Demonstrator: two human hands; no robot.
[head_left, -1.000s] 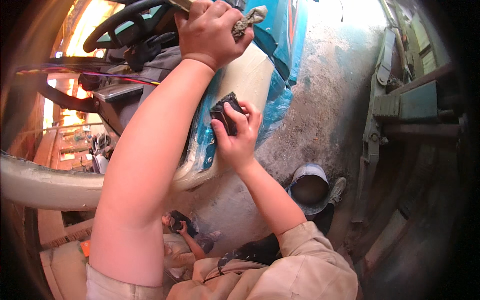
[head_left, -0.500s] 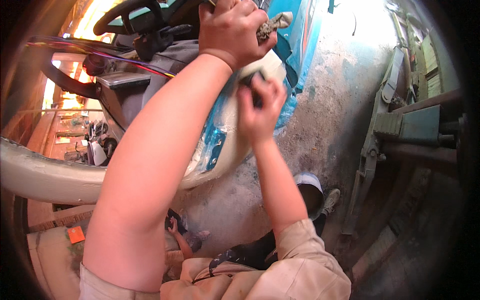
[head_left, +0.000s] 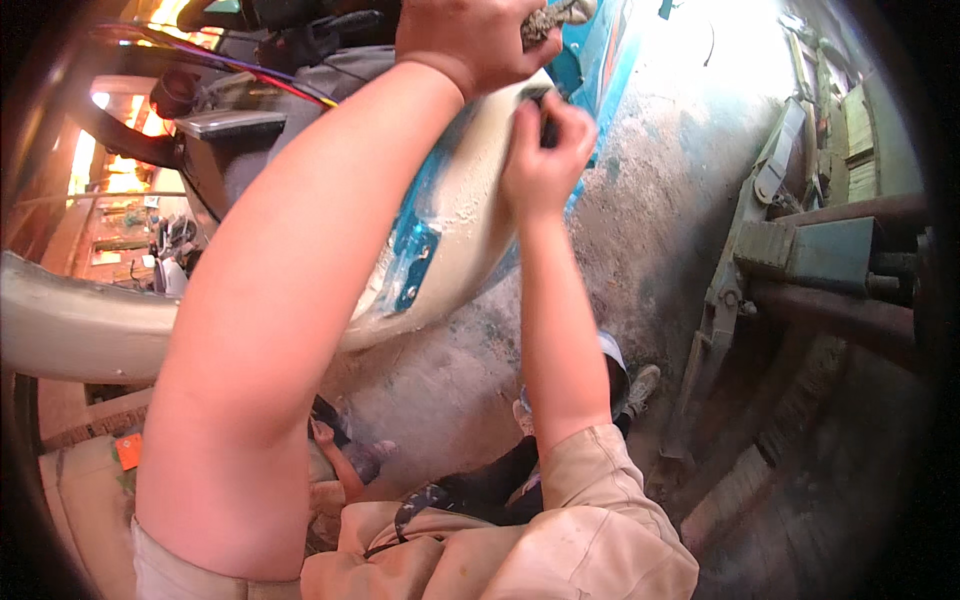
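Note:
My left hand (head_left: 470, 38) is at the top, closed on a crumpled, dirty, whitish cloth (head_left: 562, 18) whose end sticks out past the fingers. Against a cream-coloured curved body panel (head_left: 475, 190), my right hand (head_left: 550, 155) pinches a small dark pad (head_left: 548, 128), mostly covered by the fingers. Whitish crumbs and dust lie on the panel below my right hand. Blue bodywork (head_left: 412, 262) with holes in it runs along the panel's inner edge. The lower part of the vehicle's front is hidden behind my left forearm.
Loose coloured wires (head_left: 265, 75) cross in front of a dark steering wheel (head_left: 130, 130) at the left. Another person's arm (head_left: 345, 468) shows low down. A whitish bucket (head_left: 612, 360) stands by a shoe. Metal framework (head_left: 800, 250) lines the right side.
My right hand has moved up and slightly right along the panel with the dark pad. The left hand keeps hold of the cloth and sits higher in the picture as the view shifts.

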